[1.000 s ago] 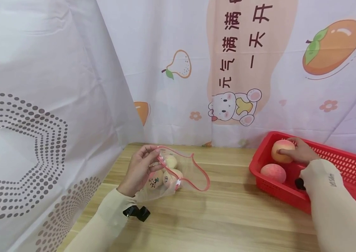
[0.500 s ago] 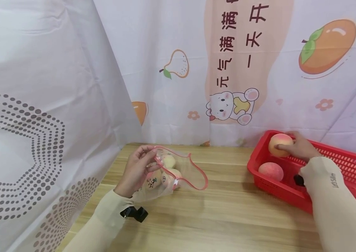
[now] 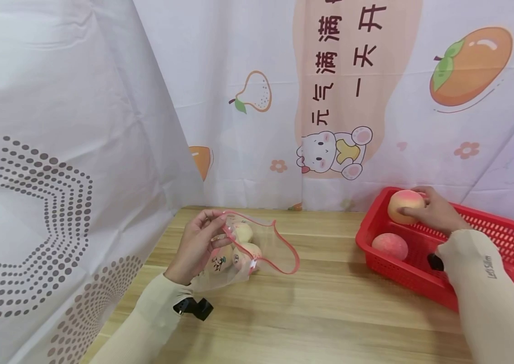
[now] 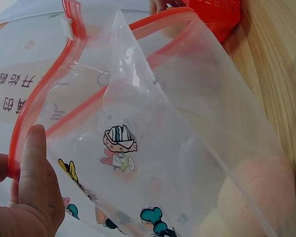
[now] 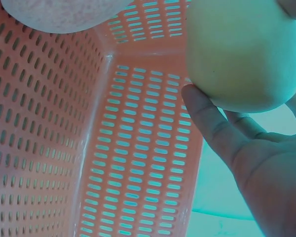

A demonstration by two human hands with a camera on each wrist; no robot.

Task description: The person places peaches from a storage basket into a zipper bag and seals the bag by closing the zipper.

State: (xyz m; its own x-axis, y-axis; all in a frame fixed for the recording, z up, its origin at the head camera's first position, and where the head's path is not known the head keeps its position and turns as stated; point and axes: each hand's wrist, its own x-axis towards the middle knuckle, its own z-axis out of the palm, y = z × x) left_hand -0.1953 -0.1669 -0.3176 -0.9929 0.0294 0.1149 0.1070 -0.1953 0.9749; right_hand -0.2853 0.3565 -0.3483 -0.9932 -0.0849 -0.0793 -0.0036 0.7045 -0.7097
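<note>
A clear zip bag (image 3: 280, 247) with a red-pink zip edge and cartoon prints stands with its mouth spread on the left of the table. My left hand (image 3: 198, 245) pinches its rim between thumb and fingers. Several pale peaches (image 3: 249, 255) lie inside the bag. At the right, my right hand (image 3: 439, 210) grips a yellow-and-pink peach (image 3: 406, 206) over the far left corner of a red basket (image 3: 368, 253). In the right wrist view the fingers reach around that peach (image 5: 241, 59). Another pink peach (image 3: 390, 246) lies in the basket, nearer the front.
The basket's perforated wall (image 5: 138, 158) fills much of the right wrist view. A wooden table (image 3: 320, 313) runs between bag and basket. Printed cloth (image 3: 248, 50) hangs behind the table, and more cloth (image 3: 56, 101) hangs at the left.
My right hand has raised the yellow-and-pink peach slightly within the basket's corner. The left hand keeps its pinch on the bag. The head view has shifted a little.
</note>
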